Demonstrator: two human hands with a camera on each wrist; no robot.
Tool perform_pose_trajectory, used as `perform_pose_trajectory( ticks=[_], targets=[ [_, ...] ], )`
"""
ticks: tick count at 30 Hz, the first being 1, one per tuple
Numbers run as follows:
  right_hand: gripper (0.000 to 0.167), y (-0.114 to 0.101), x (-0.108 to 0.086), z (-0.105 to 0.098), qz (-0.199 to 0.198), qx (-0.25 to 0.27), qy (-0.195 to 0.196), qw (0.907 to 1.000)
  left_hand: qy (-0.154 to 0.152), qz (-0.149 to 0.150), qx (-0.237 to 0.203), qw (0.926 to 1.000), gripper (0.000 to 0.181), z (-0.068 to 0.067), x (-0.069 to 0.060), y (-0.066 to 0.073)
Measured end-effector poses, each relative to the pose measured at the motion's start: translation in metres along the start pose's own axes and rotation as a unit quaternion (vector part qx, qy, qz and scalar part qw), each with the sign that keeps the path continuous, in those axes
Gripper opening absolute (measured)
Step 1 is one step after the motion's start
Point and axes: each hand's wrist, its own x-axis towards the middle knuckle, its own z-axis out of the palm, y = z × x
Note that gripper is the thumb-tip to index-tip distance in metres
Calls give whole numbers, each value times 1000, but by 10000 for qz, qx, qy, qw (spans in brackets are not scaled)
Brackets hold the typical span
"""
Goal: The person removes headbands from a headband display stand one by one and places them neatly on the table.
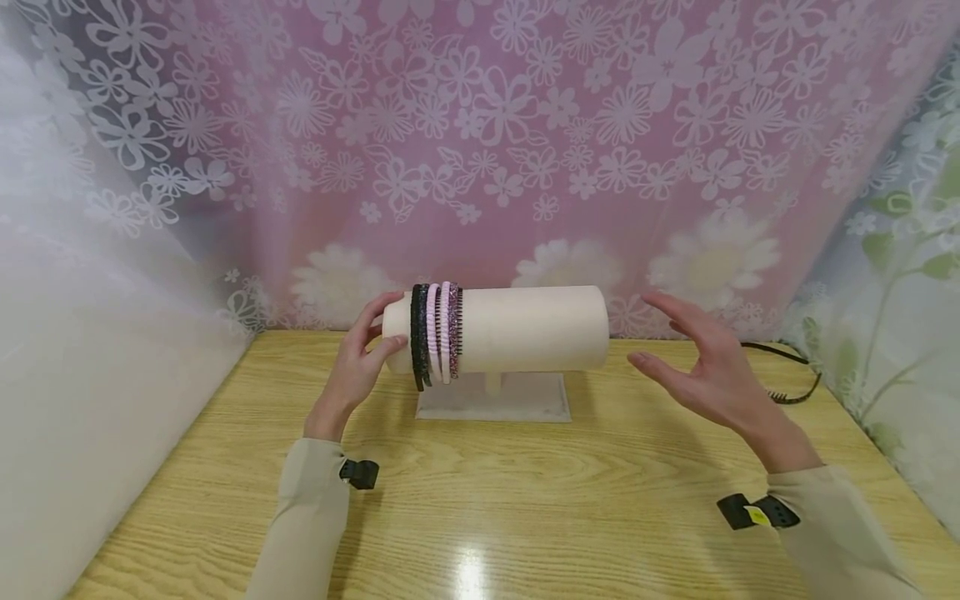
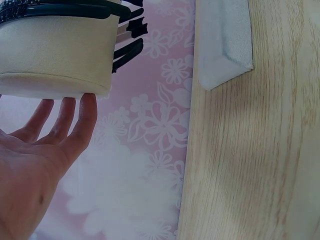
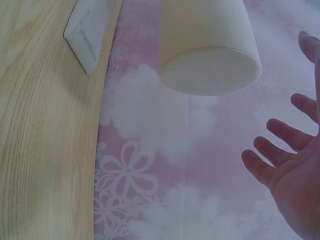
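Note:
A cream padded cylinder [image 1: 532, 329] lies sideways on a stand with a pale flat base [image 1: 492, 398]. Several headbands [image 1: 437, 333], black, pink and glittery, sit side by side round its left part, some showing comb teeth. My left hand [image 1: 354, 367] holds the cylinder's left end, thumb in front and fingers at the top; in the left wrist view, fingertips of that hand [image 2: 45, 145] touch the end of the cylinder [image 2: 60, 55]. Off the right end, apart from it, my right hand [image 1: 708, 367] is held with spread fingers and nothing in it, as the right wrist view also shows.
A black headband [image 1: 795, 400] with teeth lies on the wooden table [image 1: 480, 483] at the back right, behind my right hand. A pink flowered curtain [image 1: 495, 167] hangs along the table's back edge, with pale sheets at both sides.

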Motion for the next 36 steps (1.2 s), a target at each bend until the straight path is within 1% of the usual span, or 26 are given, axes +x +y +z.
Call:
perform_pose_trajectory(
  ticks=[11, 17, 25, 32, 36],
  targets=[
    [83, -7, 10, 7, -141, 99, -80, 9998, -36, -1, -69, 10000, 56, 0, 0, 0],
    [81, -9, 16, 12, -269, 242, -98, 9993, -56, -22, -75, 10000, 56, 0, -1, 0],
    [79, -14, 23, 19, -458, 154, -41, 9988, -12, -38, -62, 10000, 55, 0, 0, 0],
    [76, -20, 28, 24, -440, 230, -140, 9987, 7, -21, -46, 10000, 55, 0, 0, 1],
    [76, -22, 31, 28, -500, 257, -136, 9983, -1, -18, -22, 10000, 55, 1, -1, 1]
  ],
)
